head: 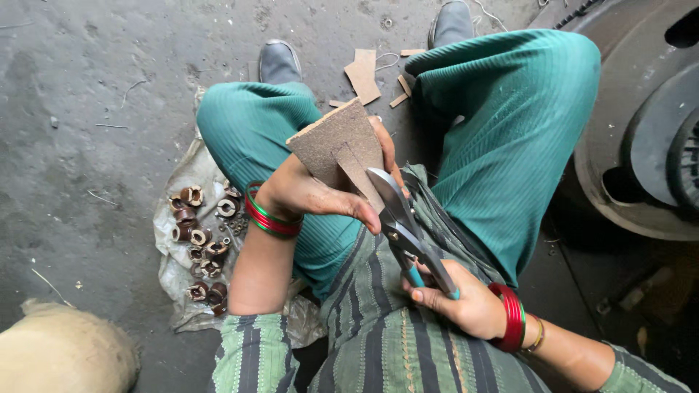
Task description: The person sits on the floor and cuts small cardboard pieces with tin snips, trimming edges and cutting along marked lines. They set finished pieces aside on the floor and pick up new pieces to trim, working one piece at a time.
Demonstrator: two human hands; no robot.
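both hands busy: left hand (309, 195) grips brown sheet (331, 142), right hand (466, 306) w/ snips (400, 218).

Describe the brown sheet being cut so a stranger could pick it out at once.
Between the green-trousered knees, the left hand holds up a brown sheet. Unlike the small offcuts on the floor, it is larger, speckled, and has the shears cutting into it.

A seated person's left hand (309, 193) grips a brown sheet of board (331, 142) while the right hand (462, 302) closes around the handles of metal snips (404, 229), blades biting into the sheet's lower edge. Small brown coil-like parts (204, 240) lie on a plastic sheet (171, 218) on the concrete floor (95, 109); board offcuts (364, 73) rest between the shoes.
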